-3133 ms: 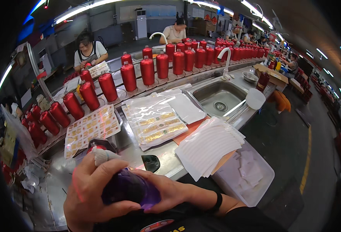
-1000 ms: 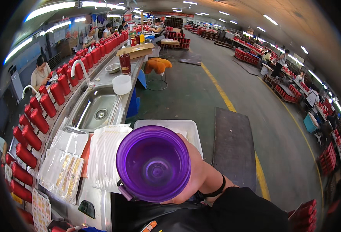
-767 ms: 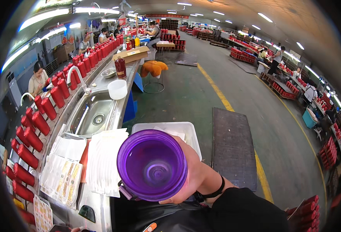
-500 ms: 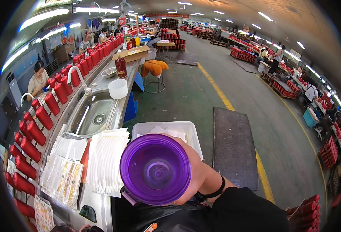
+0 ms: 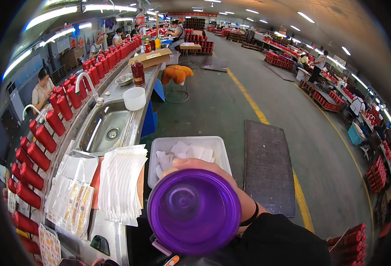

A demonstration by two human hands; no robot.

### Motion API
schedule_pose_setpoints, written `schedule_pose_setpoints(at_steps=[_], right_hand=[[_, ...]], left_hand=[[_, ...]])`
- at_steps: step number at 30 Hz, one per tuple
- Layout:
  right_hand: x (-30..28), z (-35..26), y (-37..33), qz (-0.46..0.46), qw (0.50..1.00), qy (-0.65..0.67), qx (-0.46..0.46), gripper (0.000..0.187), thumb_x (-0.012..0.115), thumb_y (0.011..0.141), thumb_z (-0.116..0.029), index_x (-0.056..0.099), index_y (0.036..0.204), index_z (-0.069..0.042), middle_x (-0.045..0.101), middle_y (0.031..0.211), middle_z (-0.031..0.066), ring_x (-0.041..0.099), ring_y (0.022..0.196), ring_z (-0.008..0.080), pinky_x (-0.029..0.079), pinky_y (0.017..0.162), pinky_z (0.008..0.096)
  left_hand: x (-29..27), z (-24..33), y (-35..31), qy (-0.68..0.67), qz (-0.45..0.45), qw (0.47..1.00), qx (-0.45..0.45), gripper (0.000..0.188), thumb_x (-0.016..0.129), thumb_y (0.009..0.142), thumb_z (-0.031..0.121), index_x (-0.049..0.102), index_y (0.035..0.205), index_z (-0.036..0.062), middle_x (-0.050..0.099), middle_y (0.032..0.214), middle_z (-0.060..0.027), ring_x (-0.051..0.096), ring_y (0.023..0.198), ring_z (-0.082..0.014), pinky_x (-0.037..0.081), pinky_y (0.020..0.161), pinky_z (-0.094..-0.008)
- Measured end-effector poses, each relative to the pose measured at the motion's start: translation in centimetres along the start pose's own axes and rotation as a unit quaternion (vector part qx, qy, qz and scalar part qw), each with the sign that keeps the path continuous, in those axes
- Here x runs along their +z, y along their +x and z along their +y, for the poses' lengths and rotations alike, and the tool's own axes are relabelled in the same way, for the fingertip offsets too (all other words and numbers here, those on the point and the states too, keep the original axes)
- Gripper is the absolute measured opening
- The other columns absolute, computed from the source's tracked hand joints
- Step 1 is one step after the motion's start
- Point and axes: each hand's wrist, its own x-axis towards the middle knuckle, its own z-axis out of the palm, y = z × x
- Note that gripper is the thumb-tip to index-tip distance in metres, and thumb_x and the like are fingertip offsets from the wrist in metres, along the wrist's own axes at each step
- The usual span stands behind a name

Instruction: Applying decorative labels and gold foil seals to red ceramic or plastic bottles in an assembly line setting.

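My right hand (image 5: pixel 208 166) wraps round the far side of a translucent purple water bottle (image 5: pixel 194 217), close in front of me at the lower middle. The bottle is round and wide, with a lilac latch (image 5: pixel 161 246) at its lower left edge. A dark band circles my right wrist. Of my left hand (image 5: pixel 98 261) only a small bit of skin shows at the bottom edge, beside something dark; its fingers are hidden. To the left of the bottle lies a fanned stack of white strips (image 5: pixel 121 181), and beyond it stands a white bin (image 5: pixel 187 140) of paper scraps.
Sheets of gold stickers (image 5: pixel 73 204) lie on the steel counter. Behind them are a sink (image 5: pixel 104 128), a white tub (image 5: pixel 134 100) and a dark red bottle (image 5: pixel 138 74). Red bottles (image 5: pixel 38 153) line the left side, where a person (image 5: pixel 42 91) sits. A dark board (image 5: pixel 268 168) lies on the floor.
The purple bottle has moved right and down, nearer to me, and tilted in my right hand. More of the white bin and its scraps now shows.
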Motion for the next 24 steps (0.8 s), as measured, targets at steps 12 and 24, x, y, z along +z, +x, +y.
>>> schedule_pose_setpoints(at_steps=[12,24], right_hand=[[-0.7,1.6,0.7,-0.021,0.997,0.034,-0.062,0.109,0.089,0.061,-0.037,0.03,0.142,0.006,0.054,0.126,0.0219,0.058,0.112,0.0313,0.046,0.094,0.0377],[0.0,3.3,0.9,-0.043,0.987,0.096,-0.123,0.109,0.088,0.063,-0.043,0.031,0.14,0.008,0.058,0.118,0.0243,0.062,0.105,0.0357,0.05,0.087,0.0397]], left_hand=[[0.6,1.3,-0.6,0.03,-0.004,0.999,0.015,0.048,0.041,0.099,0.036,0.056,0.119,-0.0055,0.061,0.109,-0.0149,0.06,0.098,-0.0259,0.052,0.083,-0.035],[0.4,1.1,-1.3,0.141,0.0,0.988,0.06,0.051,0.036,0.099,0.036,0.054,0.121,-0.0065,0.06,0.112,-0.0156,0.059,0.102,-0.027,0.05,0.087,-0.0363]])
